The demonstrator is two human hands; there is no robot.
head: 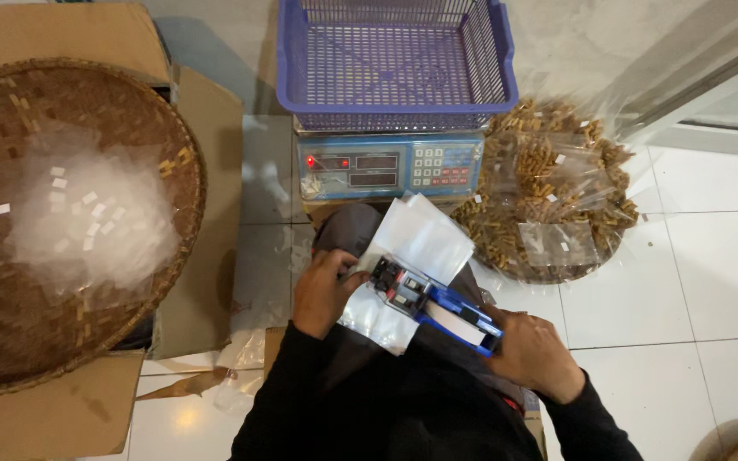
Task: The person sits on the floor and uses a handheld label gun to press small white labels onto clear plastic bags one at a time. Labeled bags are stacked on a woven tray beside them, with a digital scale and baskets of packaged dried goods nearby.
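My left hand [322,292] pinches the left edge of a clear plastic bag [416,239] lying over my knee. In my right hand [533,354] is a blue and black label gun [433,303], its head pressed down on the bag's middle. Both sleeves are black.
A digital scale [390,166] stands ahead with a purple plastic basket [395,60] on it. At left, a round woven tray [70,222] on cardboard [207,213] holds a heap of labelled clear bags. At right, another woven tray [548,192] holds brown snack pieces and clear bags.
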